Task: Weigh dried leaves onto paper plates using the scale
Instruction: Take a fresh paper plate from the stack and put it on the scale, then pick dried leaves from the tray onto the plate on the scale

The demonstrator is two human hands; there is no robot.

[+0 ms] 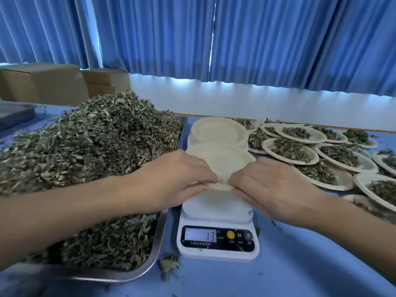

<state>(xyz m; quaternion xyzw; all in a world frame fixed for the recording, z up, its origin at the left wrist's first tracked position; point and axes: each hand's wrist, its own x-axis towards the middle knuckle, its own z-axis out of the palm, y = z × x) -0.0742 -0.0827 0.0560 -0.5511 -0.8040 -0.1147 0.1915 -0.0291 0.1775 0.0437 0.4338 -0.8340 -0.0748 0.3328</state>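
A white digital scale (217,243) stands at the centre of the blue table, its display reading 13. Over its platform, my left hand (177,179) and my right hand (267,189) each pinch the near rim of an empty paper plate (218,161), fingertips almost meeting. A stack of empty paper plates (217,130) sits just behind the scale. A big heap of dried leaves (85,146) fills a metal tray (158,239) on the left, under my left forearm.
Several paper plates with leaf portions (291,150) cover the table to the right, overlapping. Loose leaf bits (168,264) lie in front of the tray. Cardboard boxes (42,82) stand at the back left, blue curtains behind, another tray (15,113) at far left.
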